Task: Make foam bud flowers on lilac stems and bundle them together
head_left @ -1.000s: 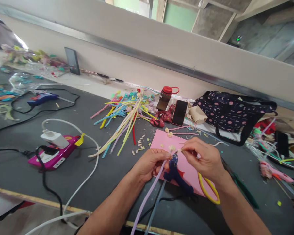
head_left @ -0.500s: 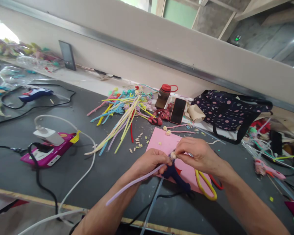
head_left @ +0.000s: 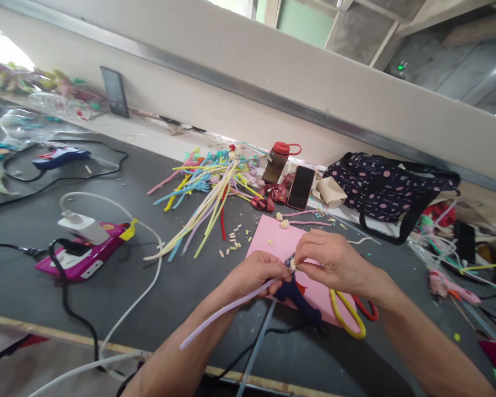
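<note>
My left hand is closed around a lavender pipe cleaner, whose free end trails down over my left forearm. At its upper end sits a small cream-coloured piece. The fingertips of my right hand pinch at that piece, partly covering it. Just below both hands lies a dark blue glue gun with a long translucent glue stick running toward the table edge. A pink sheet is under the hands. Beside my right wrist are a yellow loop and a red loop, apparently handles.
Behind my left hand lies a pile of coloured pipe cleaners, with small cut bits nearby. A bottle, a phone and a patterned bag stand at the back. On the left, a purple power strip has trailing cables.
My right fingertips have shifted slightly down over the cream piece, covering more of it. My left hand keeps its hold on the pipe cleaner.
</note>
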Action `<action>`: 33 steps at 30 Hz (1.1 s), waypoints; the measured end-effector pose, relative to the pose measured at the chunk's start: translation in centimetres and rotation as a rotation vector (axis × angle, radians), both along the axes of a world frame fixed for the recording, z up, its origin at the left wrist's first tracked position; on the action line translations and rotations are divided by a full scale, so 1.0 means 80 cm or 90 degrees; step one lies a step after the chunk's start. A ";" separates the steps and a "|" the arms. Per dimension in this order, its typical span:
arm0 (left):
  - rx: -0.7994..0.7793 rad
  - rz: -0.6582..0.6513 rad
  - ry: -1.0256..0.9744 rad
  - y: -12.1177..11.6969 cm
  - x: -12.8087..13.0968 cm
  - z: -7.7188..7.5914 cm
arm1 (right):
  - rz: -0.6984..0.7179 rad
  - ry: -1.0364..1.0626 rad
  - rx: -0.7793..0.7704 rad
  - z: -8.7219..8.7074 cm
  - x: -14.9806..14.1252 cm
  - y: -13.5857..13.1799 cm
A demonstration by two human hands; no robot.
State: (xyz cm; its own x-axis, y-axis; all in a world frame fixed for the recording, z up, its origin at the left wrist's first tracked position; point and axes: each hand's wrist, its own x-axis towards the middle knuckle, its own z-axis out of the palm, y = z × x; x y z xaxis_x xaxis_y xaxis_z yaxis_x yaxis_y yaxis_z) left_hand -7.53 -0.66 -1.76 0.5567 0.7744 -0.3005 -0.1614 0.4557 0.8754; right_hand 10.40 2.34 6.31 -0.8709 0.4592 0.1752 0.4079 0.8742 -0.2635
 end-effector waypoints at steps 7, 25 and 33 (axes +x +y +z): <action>0.016 -0.001 -0.017 -0.001 -0.001 -0.001 | -0.011 -0.001 0.026 -0.002 -0.001 0.001; 0.013 0.003 0.001 -0.002 0.000 0.004 | -0.027 -0.048 0.073 -0.002 -0.002 -0.003; 0.024 0.014 -0.019 -0.001 0.000 0.000 | -0.031 -0.055 0.086 -0.003 -0.003 -0.003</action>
